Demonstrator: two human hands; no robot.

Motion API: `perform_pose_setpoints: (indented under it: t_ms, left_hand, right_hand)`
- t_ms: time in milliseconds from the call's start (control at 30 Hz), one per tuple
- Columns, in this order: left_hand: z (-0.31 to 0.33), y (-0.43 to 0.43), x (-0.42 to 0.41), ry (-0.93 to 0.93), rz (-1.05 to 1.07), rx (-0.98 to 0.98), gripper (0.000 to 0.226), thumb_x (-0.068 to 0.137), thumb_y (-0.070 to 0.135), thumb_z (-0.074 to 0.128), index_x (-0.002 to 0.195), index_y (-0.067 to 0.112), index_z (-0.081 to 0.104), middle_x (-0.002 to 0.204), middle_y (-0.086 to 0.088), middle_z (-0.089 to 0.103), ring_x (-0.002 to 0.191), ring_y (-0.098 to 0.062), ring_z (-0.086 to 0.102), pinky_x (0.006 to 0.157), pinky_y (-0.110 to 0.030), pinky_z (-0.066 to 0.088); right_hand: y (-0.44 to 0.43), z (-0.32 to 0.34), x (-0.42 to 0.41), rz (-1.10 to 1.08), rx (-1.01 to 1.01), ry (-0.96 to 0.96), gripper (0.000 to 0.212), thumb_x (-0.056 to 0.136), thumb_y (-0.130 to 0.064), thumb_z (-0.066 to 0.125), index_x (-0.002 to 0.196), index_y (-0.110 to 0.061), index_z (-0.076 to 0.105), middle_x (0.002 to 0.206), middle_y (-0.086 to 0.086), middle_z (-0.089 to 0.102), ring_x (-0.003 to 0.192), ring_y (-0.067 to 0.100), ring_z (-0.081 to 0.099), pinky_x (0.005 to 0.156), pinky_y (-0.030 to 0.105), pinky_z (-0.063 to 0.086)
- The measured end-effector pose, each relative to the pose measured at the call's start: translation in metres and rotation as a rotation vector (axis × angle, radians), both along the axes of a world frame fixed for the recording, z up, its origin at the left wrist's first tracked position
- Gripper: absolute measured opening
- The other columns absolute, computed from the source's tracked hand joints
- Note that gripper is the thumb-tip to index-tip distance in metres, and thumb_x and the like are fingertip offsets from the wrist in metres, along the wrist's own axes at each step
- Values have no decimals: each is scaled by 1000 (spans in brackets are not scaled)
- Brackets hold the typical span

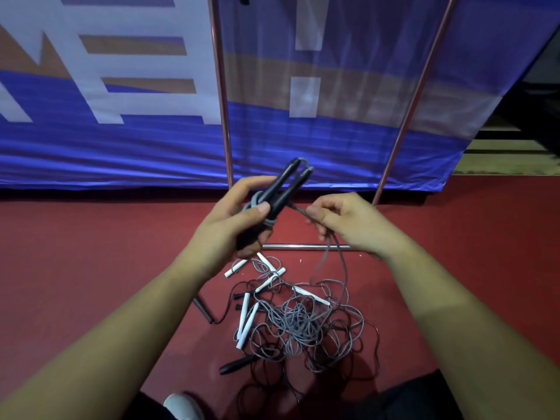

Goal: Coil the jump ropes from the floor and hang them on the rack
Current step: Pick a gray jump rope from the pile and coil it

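Left hand (pixel 239 216) grips two black handles (pixel 283 192), grey cord (pixel 333 268) wrapped around them. Right hand (pixel 342 219), at 3 o'clock, pinches the cord. Rope pile (pixel 297 322) at 6 o'clock.

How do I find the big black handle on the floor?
Look at the red floor before the blue banner, where a tangle of ropes lies. The black handle lies at the tangle's near left edge, nearest the white shoe. The white handles near it are thin; it is thick and dark.
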State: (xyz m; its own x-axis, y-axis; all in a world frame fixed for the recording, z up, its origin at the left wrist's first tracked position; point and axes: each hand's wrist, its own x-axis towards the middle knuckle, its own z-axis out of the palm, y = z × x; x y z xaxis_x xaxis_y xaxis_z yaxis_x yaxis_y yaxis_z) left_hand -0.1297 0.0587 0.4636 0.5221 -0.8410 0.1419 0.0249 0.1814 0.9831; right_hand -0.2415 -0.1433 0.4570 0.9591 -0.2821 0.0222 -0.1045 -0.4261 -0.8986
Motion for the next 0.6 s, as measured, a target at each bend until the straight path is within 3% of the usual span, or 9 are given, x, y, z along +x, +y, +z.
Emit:
perform_pose_setpoints:
  t_ms: [100,233,333,433,533,600]
  left_hand:
    - [2,1,8,119,71,1,22,89,23,52,109,14,53,61,-17,46,50,-15,31,43,-21,19]
    - [7,3,17,228,101,44,20,87,29,51,101,15,46,60,-13,44,41,-11,27,43,-18,20]
    - [9,5,20,301,90,66,17,86,30,57,92,18,47,58,-9,41,37,-10,26,42,-16,17]
    - [10,5,22,257,101,116,20,88,17,68,86,20,49,57,-7,40,37,-10,26,41,-17,18]
    - [10,6,25,250,127,147,17,93,6,56,85,18,48,59,-9,42,39,-11,27,40,-18,19]
    - [11,6,27,242,150,155,21,90,1,54,80,18,46,59,-11,42,39,-11,27,41,-18,18]
  right_hand:
    - [6,2,1,-2,79,5,19,99,-28,57,87,-16,65,56,-5,44,52,13,40,51,25,37]
    - [5,4,0,19,-31,-21,11,90,-20,71,93,-15,61,53,-2,39,48,14,31,45,22,27]
    - [5,5,-3,-37,-154,-43,6,90,-26,70,87,-22,66,53,-7,45,53,14,39,54,27,34]
    - [4,9,-3,-86,-231,-75,11,92,-25,67,82,-25,68,58,-6,57,54,6,50,60,29,44]
    - [10,15,-4,-86,-320,-71,17,94,-25,62,79,-27,68,69,1,66,61,15,59,67,33,50]
    - [15,18,-5,-62,-351,-59,20,96,-25,60,77,-26,67,66,-1,63,62,15,58,63,31,48]
